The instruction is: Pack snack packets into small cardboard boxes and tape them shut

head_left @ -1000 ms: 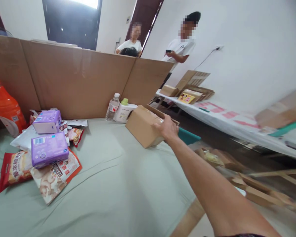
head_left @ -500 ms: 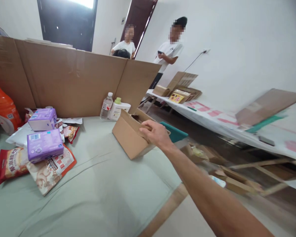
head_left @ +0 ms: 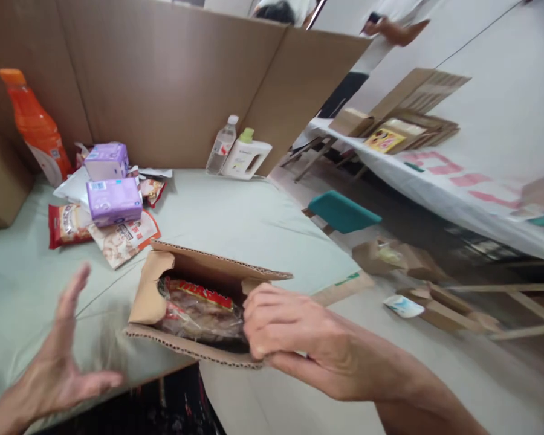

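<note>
Gripping the box point(head_left: 151, 287), the right hand point(head_left: 294, 332) curls its fingers over one end. A packet point(head_left: 197, 314) lies inside. The left hand point(head_left: 58, 368), fingers spread wide, holds nothing.

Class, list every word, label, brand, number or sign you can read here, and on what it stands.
No text reads for certain.
Red-and-cream bag: characters, blurred.
Orange-edged pouch: characters, blurred.
Purple packs: print too small.
Orange bottle, clear bottle, white jug: labels too small.
Packet inside the carton: lettering blurred.
Yellow box: markings blurred.
</note>
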A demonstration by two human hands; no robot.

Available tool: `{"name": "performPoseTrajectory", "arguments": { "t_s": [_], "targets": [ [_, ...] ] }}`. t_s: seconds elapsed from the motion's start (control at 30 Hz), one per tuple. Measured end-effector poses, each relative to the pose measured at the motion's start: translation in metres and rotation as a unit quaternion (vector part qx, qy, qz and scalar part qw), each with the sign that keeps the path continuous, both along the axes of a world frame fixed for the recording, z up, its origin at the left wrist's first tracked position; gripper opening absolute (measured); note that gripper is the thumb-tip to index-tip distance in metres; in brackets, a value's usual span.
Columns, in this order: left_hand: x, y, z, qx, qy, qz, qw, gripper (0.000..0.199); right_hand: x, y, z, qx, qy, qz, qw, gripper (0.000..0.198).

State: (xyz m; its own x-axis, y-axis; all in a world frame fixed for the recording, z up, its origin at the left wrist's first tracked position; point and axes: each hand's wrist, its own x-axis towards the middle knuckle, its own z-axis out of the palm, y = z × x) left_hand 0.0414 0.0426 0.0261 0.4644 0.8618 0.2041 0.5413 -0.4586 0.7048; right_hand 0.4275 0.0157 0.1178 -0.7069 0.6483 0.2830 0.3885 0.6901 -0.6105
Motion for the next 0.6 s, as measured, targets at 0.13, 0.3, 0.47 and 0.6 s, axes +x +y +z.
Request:
{"name": "performPoseTrajectory", "arguments": {
  "t_s": [0.13,0.3,0.47,0.6],
  "targets": [
    [0.039,0.024,-0.004,-0.052,-0.046,-0.149,0.987,0.121,-0.009,-0.006,0.002,-0.119,0.042,0.075,0.989,0.043],
    [0.062,0.060,-0.006,-0.116,-0.081,-0.196,0.970,0.142,-0.009,-0.009,0.005,-0.186,0.004,0.033,0.982,0.032],
    [0.060,0.056,-0.022,-0.108,-0.124,-0.181,0.970,0.136,-0.014,-0.006,0.002,-0.077,-0.138,-0.083,0.984,0.028],
    [0.056,0.042,-0.033,-0.099,-0.128,-0.163,0.973,0.136,-0.032,0.002,-0.015,-0.003,-0.266,-0.078,0.961,0.014]
  ]
}}
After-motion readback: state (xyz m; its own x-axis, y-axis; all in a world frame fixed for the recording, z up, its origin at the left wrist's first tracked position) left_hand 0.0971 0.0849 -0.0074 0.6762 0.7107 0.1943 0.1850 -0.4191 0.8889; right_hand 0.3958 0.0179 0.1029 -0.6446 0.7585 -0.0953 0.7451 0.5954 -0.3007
